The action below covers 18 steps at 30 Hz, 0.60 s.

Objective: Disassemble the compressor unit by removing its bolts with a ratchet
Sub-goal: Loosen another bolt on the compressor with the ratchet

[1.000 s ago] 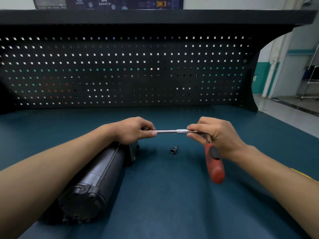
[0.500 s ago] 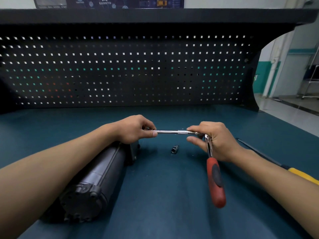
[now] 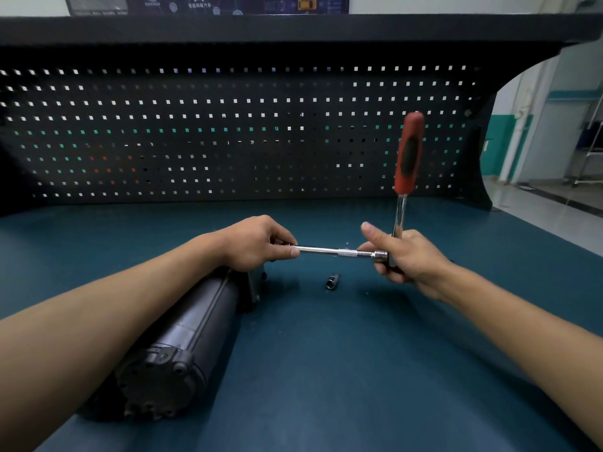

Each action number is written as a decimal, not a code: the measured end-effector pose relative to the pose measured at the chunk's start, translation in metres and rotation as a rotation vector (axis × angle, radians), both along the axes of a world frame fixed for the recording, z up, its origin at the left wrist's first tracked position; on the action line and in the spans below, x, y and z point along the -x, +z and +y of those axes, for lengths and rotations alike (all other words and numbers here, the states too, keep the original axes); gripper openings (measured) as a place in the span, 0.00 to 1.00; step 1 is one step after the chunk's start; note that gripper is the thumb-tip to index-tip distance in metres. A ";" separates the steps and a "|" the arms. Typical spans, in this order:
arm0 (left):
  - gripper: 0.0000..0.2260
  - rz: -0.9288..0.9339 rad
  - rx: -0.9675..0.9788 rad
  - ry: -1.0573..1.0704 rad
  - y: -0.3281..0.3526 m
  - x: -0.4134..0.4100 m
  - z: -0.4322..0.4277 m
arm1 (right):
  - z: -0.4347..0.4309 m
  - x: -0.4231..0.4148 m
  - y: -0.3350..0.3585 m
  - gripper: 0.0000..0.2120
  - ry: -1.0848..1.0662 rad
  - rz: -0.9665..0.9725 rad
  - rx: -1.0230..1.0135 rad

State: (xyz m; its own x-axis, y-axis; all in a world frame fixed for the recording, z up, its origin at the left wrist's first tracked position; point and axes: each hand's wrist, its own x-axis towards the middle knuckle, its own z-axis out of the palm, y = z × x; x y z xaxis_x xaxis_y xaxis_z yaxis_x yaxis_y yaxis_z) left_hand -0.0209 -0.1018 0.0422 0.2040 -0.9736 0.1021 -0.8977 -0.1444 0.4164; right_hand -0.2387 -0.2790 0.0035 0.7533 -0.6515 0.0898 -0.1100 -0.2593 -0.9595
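Now, compressor unit (image 3: 182, 337): lying on the surface (image 3: 326, 370), near-end bolts in place.
Extension bar (image 3: 329, 251): level, above the unit's far end.
Left grip (image 3: 257, 244): curled round the bar's end, unchanged.
Right grip (image 3: 408, 259): closed round the ratchet (image 3: 409, 151) head, thumb lifted.
Change: handle swung from hanging down to upright.
Meaning: probably the tool being tried; no bolt visibly engaged.
Socket (image 3: 332, 282): loose, right of the unit.

- Dim scene; the black perforated metal backboard (image 3: 228, 135) lies in deep shade under the dark overhanging shelf (image 3: 293, 29) at twelve o'clock.
- Brightest patch at three o'clock: daylight sheen on the pale glossy floor (image 3: 554, 203).
- Small glints on the chrome extension bar (image 3: 329, 251); soft shadows on the teal bench mat (image 3: 326, 353).
- Wide-angle bending bows the backboard's hole rows toward nine and three o'clock.
- The chrome ratchet with a red-and-black grip (image 3: 405, 177) looks slightly smeared.
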 end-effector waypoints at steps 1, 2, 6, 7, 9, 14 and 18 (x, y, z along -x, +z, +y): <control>0.08 0.002 0.000 0.000 0.000 0.000 0.000 | 0.001 -0.001 0.001 0.41 -0.017 0.017 -0.047; 0.08 0.004 0.000 0.000 0.001 0.001 0.000 | 0.002 -0.002 0.001 0.42 -0.024 0.034 -0.093; 0.09 0.002 -0.001 -0.002 0.001 0.002 0.001 | 0.003 -0.003 0.000 0.47 -0.039 0.053 -0.247; 0.08 0.003 -0.001 -0.001 0.001 0.002 0.001 | 0.002 -0.003 -0.001 0.46 -0.031 0.047 -0.278; 0.09 0.012 0.003 -0.001 0.001 0.003 0.002 | 0.004 -0.002 0.000 0.33 0.012 0.035 -0.359; 0.10 0.025 0.010 0.004 0.002 0.004 0.002 | -0.001 -0.001 -0.002 0.26 0.042 0.026 -0.486; 0.07 0.031 0.019 0.006 0.000 0.003 0.002 | -0.002 0.000 0.000 0.26 0.052 0.015 -0.409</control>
